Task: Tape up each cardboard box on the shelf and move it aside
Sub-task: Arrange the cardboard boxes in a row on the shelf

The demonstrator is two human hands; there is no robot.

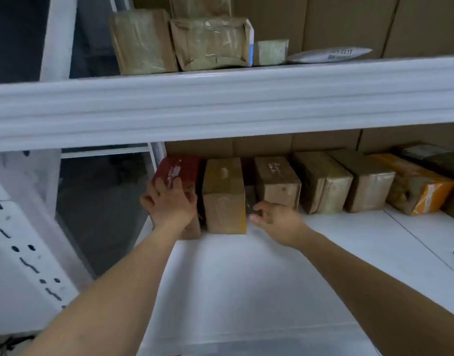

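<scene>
— Nearest the lens: two bare forearms, reaching out over the white lower shelf [259, 278].

— And at the far ends?

— Left hand [169, 204] laid flat, fingers spread and straight, pressing the front of the red box [178, 170] at the left end of the row. No curl round it.

— Right hand [277, 219]?

— Loose, fingers lightly bent, holding nothing; hovering just right of the yellow-brown box [224, 194], fingertips near its lower right edge. Touching or not: cannot tell, too blurred.

— Rest of the row?

— Standing side by side against the cardboard back wall: a small tan box [278, 181], two larger brown boxes [323, 182], an orange box [413, 186], darker ones at far right.

— Up top?

— Upper shelf [220, 104] with wrapped parcels [210, 42] and a flat white mailer [328, 55].
</scene>
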